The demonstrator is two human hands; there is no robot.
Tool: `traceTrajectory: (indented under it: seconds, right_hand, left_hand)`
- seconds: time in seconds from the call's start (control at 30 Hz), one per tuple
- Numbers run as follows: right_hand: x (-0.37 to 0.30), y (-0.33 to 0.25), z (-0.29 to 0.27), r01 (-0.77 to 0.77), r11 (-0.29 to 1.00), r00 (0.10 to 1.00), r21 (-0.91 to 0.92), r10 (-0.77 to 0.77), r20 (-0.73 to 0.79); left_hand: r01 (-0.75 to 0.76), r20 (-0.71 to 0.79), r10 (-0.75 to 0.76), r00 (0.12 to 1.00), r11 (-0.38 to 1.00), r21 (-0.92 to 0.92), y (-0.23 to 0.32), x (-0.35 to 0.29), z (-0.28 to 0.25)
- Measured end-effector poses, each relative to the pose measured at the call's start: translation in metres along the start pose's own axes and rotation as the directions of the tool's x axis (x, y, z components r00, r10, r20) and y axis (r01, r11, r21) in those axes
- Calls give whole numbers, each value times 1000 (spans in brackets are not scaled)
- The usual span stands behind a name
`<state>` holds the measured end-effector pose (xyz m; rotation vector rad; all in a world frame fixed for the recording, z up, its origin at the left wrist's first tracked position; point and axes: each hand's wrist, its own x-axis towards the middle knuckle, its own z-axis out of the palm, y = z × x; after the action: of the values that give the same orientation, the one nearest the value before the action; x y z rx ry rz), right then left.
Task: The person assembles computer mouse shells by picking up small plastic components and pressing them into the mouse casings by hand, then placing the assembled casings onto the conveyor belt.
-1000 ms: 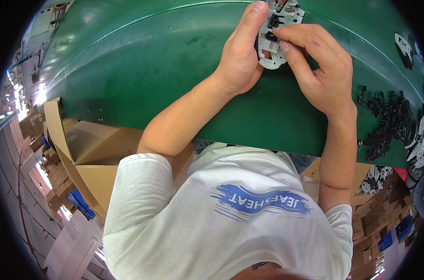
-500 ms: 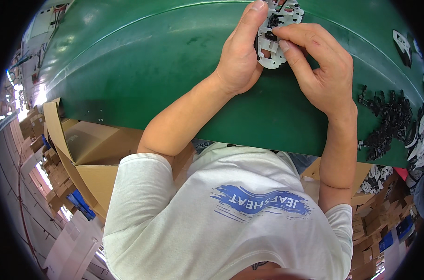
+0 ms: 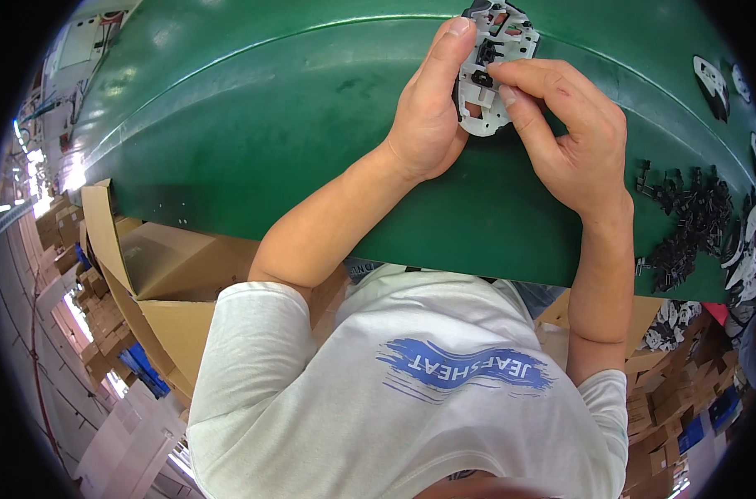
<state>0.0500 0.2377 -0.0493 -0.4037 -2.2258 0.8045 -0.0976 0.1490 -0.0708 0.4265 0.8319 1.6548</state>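
At the top centre, my left hand (image 3: 432, 108) is closed around a white plastic shell (image 3: 482, 125) shaped like a computer-mouse body. My left thumb lies along its left edge, and the other fingers are hidden behind it. Black parts sit in the shell's cut-outs. My right hand (image 3: 573, 125) reaches in from the right, index finger and thumb drawn together at a small black plastic part (image 3: 482, 79) near the shell's middle. The fingertips touch that part's right side and partly cover it.
A heap of black plastic parts (image 3: 689, 220) lies on the green table (image 3: 295, 141) at the right. Black-and-white shells (image 3: 710, 87) are beyond it, along the right rim. An open cardboard box (image 3: 174, 266) stands against the near left table edge.
Both hands and the shell appear slightly lower in the picture, as does the whole scene. My right fingers stay at the black part, with little change in their grip.
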Motion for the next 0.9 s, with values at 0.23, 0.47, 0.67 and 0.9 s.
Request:
traceTrajectory:
  seconds: [0.23, 0.47, 0.67, 0.9]
  right_hand:
    - [0, 0, 0, 2, 1000, 1000, 7, -2, 0]
    - [0, 1, 2, 5, 1000, 1000, 18, -5, -9]
    - [-1, 2, 2, 19, 1000, 1000, 11, -19, -13]
    - [-1, 2, 2, 11, 1000, 1000, 8, -10, -10]
  left_hand:
    - [-6, 27, 7, 1000, 999, -32, -5, 2, -10]
    - [62, 138, -30, 990, 972, -226, -12, 4, -24]
    - [55, 142, -25, 990, 975, -213, -12, 4, -25]
    - [85, 123, -56, 991, 966, -246, -10, 3, -21]
